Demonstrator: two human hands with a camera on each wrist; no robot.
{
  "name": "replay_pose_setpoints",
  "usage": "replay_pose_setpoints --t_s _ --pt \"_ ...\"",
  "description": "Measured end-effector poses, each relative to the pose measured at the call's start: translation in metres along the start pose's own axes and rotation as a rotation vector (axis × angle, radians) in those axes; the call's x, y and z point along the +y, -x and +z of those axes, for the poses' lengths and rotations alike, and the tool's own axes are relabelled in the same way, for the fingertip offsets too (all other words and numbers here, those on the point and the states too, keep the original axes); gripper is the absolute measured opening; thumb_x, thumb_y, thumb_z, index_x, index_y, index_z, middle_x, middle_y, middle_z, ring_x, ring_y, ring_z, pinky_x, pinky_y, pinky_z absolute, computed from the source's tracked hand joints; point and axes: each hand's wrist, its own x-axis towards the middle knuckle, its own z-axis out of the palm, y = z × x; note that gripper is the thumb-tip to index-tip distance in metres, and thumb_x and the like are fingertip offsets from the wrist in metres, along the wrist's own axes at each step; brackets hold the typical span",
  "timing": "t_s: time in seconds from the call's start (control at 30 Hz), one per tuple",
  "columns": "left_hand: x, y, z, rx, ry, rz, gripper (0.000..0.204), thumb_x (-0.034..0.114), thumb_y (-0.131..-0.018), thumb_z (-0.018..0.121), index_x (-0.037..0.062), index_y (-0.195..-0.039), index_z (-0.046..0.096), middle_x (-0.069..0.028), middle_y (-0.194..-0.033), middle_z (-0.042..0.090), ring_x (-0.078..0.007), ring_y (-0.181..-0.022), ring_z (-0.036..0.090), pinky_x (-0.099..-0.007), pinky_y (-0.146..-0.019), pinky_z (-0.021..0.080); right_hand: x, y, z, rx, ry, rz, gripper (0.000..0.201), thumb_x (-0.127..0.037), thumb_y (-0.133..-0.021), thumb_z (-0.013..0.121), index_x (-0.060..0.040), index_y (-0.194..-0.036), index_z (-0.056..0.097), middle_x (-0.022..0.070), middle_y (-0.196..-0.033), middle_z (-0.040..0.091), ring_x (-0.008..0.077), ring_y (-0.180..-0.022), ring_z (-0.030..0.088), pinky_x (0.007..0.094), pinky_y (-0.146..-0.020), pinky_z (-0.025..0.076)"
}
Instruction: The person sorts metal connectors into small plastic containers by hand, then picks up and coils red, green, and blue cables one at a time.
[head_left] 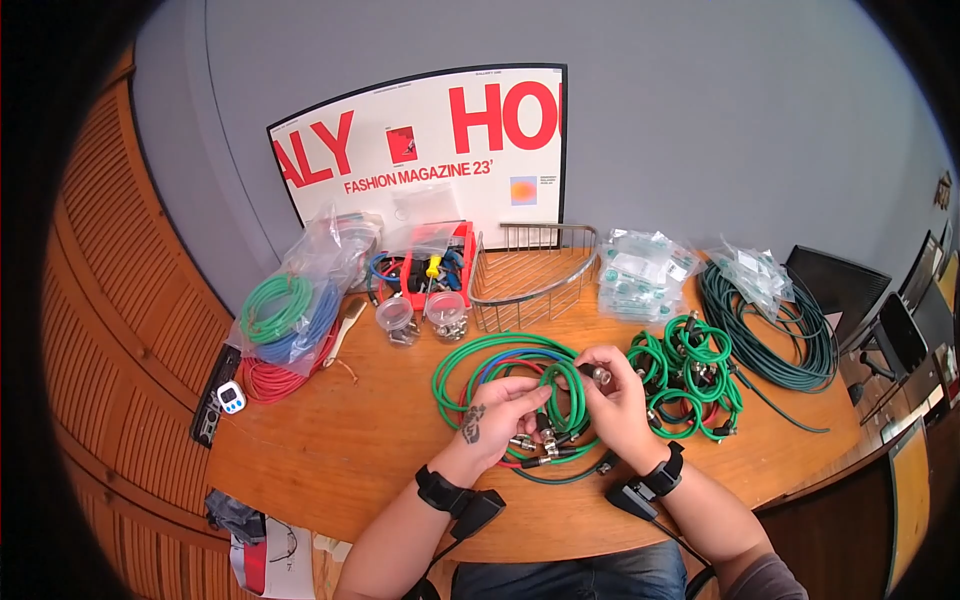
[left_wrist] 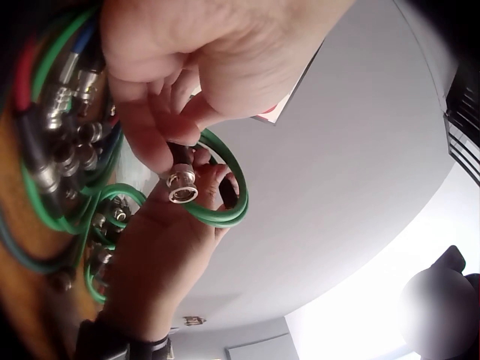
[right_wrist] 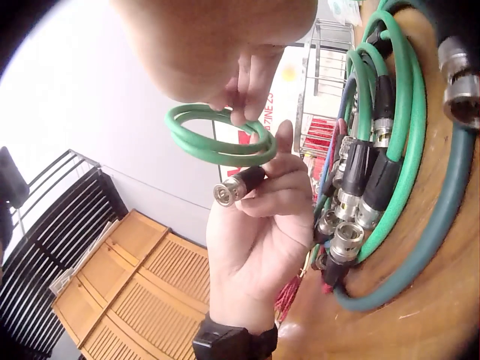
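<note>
A short green cable [head_left: 577,405], wound into a small coil, is held up between my two hands over the table. The left hand [head_left: 500,418] pinches its black-sleeved end, where a silver BNC connector [left_wrist: 182,184] points out below the fingers. My right hand [head_left: 620,408] grips the far side of the coil, and another connector [head_left: 597,374] shows by its fingers. In the right wrist view the loops [right_wrist: 217,156] hang between the right fingertips and the left hand. Just under the hands lies a pile of larger green, red and blue cables [head_left: 455,365] with metal connectors.
Several small coiled green cables [head_left: 690,385] are heaped at right, beside a big dark green coil [head_left: 820,350]. Behind stand a wire basket [head_left: 535,285], a red bin [head_left: 465,240], two tubs [head_left: 397,320] and clear bags [head_left: 645,275]. Bagged cables [head_left: 285,315] lie at left.
</note>
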Motion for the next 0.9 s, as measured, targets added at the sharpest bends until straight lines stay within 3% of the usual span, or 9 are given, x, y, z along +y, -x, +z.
replay_pose_setpoints --t_s 0.1,0.2,0.33,0.4,0.43,0.53,0.6,0.73,0.9 --pt "-0.003 -0.003 -0.003 0.023 -0.002 -0.001 0.020 0.017 -0.094 0.067 -0.0006 -0.103 0.068 0.0024 -0.077 0.057 -0.0064 -0.056 0.053 -0.0255 -0.051 0.053 -0.007 0.001 0.002 -0.028 -0.018 -0.137 0.025 0.012 -0.087 0.061 -0.0002 -0.109 0.058 0.0061 -0.107 0.059 0.0142 -0.108 0.059 0.0268 -0.094 0.047" --pt "-0.005 -0.005 -0.006 0.059 0.001 0.043 0.021 0.018 -0.094 0.067 -0.0008 -0.102 0.068 0.0025 -0.071 0.057 -0.0070 -0.054 0.054 -0.0249 -0.051 0.053 -0.012 0.003 0.003 -0.067 -0.134 -0.139 0.021 0.008 -0.090 0.060 0.0007 -0.110 0.057 0.0075 -0.112 0.059 0.0148 -0.108 0.059 0.0279 -0.096 0.046" --pt "-0.002 -0.003 -0.007 0.067 -0.028 0.063 0.019 0.019 -0.096 0.065 0.0009 -0.102 0.068 0.0023 -0.076 0.060 -0.0051 -0.057 0.055 -0.0251 -0.052 0.054 -0.018 0.004 0.001 -0.074 -0.216 -0.125 0.017 0.002 -0.093 0.060 0.0005 -0.110 0.059 0.0067 -0.109 0.062 0.0121 -0.104 0.060 0.0257 -0.092 0.047" --pt "-0.003 -0.004 -0.008 0.085 -0.028 0.070 0.020 0.019 -0.096 0.065 0.0004 -0.103 0.068 0.0024 -0.076 0.060 -0.0059 -0.056 0.056 -0.0246 -0.051 0.053 -0.011 0.002 -0.004 -0.069 -0.220 0.065 0.015 -0.003 -0.094 0.061 -0.0021 -0.110 0.061 0.0043 -0.102 0.065 0.0085 -0.099 0.060 0.0243 -0.088 0.047" --pt "-0.002 -0.003 -0.007 0.086 -0.028 0.071 0.020 0.019 -0.096 0.065 0.0004 -0.103 0.068 0.0024 -0.076 0.060 -0.0059 -0.056 0.056 -0.0246 -0.051 0.053 -0.007 0.000 -0.006 -0.071 -0.220 0.064 0.015 -0.003 -0.094 0.061 -0.0021 -0.110 0.061 0.0043 -0.102 0.065 0.0085 -0.099 0.060 0.0243 -0.088 0.047" --pt "0.001 0.000 -0.002 0.134 -0.060 0.132 0.020 0.019 -0.096 0.064 -0.0001 -0.101 0.067 0.0027 -0.076 0.059 -0.0063 -0.057 0.054 -0.0250 -0.052 0.052 0.004 -0.006 -0.010 -0.113 -0.440 0.176 0.014 -0.003 -0.095 0.063 -0.0038 -0.109 0.064 0.0041 -0.108 0.068 0.0099 -0.104 0.061 0.0225 -0.085 0.048" --pt "0.003 -0.001 -0.001 0.213 0.073 0.198 0.021 0.020 -0.098 0.062 0.0000 -0.099 0.067 0.0022 -0.076 0.058 -0.0070 -0.058 0.050 -0.0263 -0.055 0.050 0.007 -0.008 -0.010 -0.138 -0.763 0.233 0.018 -0.004 -0.095 0.062 -0.0064 -0.113 0.063 0.0053 -0.114 0.068 0.0112 -0.107 0.062 0.0242 -0.085 0.050" --pt "0.004 -0.005 -0.010 0.252 0.189 0.252 0.021 0.020 -0.098 0.061 0.0000 -0.100 0.067 0.0022 -0.075 0.056 -0.0077 -0.059 0.048 -0.0278 -0.057 0.050 -0.002 -0.008 -0.009 -0.097 -0.827 0.303 0.024 -0.003 -0.095 0.061 -0.0078 -0.119 0.060 0.0064 -0.118 0.067 0.0139 -0.108 0.063 0.0266 -0.086 0.052" --pt "0.005 -0.003 -0.005 0.238 0.089 0.241 0.022 0.019 -0.097 0.062 -0.0018 -0.103 0.067 -0.0002 -0.076 0.061 -0.0079 -0.057 0.053 -0.0261 -0.055 0.051 -0.004 -0.005 -0.008 -0.163 -0.732 0.339 0.031 -0.001 -0.096 0.058 -0.0074 -0.126 0.057 0.0077 -0.123 0.065 0.0146 -0.106 0.064 0.0288 -0.089 0.055"
